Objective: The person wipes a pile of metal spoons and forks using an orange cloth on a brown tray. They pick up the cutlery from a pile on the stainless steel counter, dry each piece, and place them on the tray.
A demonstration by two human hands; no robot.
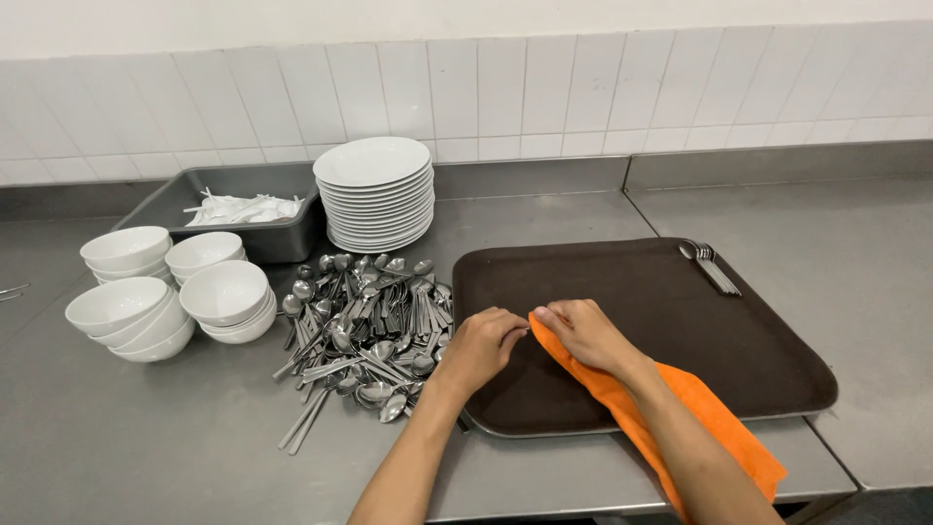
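Right hand [586,333] lies on the orange cloth [700,413], fingers [550,317] curled down and pinching its top corner against the brown tray [661,292]. The cloth runs from under those fingers back along the forearm and hangs off the tray's near edge, over the front of the steel surface [175,437].

Left hand [481,345] sits just beside the right, at the tray's left rim; fingers [507,329] are bent inward, tips nearly meeting the right fingertips at the cloth corner. Can't tell if they grip anything.

Just left of the left fingers: loose pile of spoons and other cutlery [364,326], touching the tray's left edge. Further left: stacked white bowls [160,297]. Behind the pile: stack of white plates [374,194], and a grey bin [185,199] holding white utensils [243,207].

Far corner of the tray, well apart from the fingers: a few pieces of sorted cutlery [711,264] lying together.

Tiled wall [583,87] behind.
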